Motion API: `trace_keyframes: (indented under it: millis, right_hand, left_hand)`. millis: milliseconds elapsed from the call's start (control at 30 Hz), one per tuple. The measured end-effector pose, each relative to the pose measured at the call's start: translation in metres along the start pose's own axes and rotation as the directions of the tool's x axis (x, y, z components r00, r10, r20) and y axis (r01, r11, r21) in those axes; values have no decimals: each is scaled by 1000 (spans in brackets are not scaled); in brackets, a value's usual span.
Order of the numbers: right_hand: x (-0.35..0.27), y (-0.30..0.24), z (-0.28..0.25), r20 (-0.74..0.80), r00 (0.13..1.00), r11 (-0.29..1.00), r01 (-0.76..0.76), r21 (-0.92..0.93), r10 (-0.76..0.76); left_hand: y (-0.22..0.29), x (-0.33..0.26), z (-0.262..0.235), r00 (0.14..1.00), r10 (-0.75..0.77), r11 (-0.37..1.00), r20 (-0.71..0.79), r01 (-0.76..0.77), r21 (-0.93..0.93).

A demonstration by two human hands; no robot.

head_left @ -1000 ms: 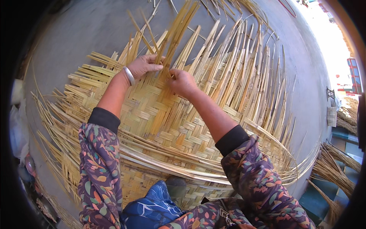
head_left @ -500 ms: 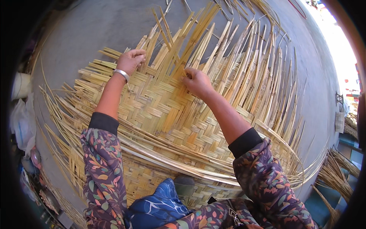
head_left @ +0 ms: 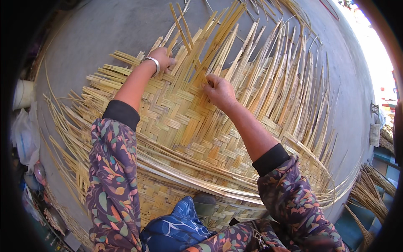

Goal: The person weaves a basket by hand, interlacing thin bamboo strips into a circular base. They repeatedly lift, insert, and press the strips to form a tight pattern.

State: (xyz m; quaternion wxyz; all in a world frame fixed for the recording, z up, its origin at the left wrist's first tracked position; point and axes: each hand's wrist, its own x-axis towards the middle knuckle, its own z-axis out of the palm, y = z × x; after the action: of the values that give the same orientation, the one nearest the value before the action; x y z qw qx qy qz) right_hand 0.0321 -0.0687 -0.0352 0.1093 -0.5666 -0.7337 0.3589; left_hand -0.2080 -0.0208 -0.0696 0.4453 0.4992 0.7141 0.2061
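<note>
A wide mat (head_left: 184, 109) of split, flattened yellow-green reeds lies spread before me, woven in a zigzag pattern. Long unwoven strips (head_left: 218, 35) fan out from its far edge, a darker bunch of them leaning up and right between my hands. My left hand (head_left: 162, 60), with a silver bracelet at the wrist, is closed on a reed strip at the far edge; its fingertips are partly hidden. To the right, my right hand (head_left: 220, 91) pinches a reed strip low down, where the loose ends meet the weave.
Long thin reeds (head_left: 197, 168) lie across the near part of the mat. A shoe (head_left: 204, 205) and blue cloth (head_left: 176, 224) rest on it at the bottom. Loose reeds lie on the grey floor (head_left: 105, 25) at the top. Bundled stalks (head_left: 369, 193) are at right, a plastic bag (head_left: 26, 138) at left.
My left hand has moved right and slightly up, from beside the strips to closing on one. The right hand has barely shifted, still pinching near the same place.
</note>
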Motion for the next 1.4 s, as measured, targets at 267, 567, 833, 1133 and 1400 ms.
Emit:
trace_keyframes:
  millis: [267, 567, 833, 1133, 1400]
  right_hand:
    - [1, 3, -1, -2, 1000, 1000, -19, 11, 19]
    - [1, 5, 4, 4, 998, 996, -56, 72, 56]
    - [3, 8, 6, 4, 999, 994, -55, 99, 54]
    - [2, 7, 4, 18, 997, 993, -70, 93, 69]
    - [3, 6, 5, 26, 997, 993, -72, 89, 70]
  left_hand:
    - [-10, 24, -1, 983, -9, 995, 184, 26, -91]
    - [-12, 1, -20, 985, 158, 831, -64, -167, -531]
    - [-18, -3, -15, 963, 154, 953, -220, -204, -225]
    - [-17, 3, -13, 776, 141, 984, -614, -177, 2]
    - [-18, 7, -15, 967, 141, 977, -214, -171, -126]
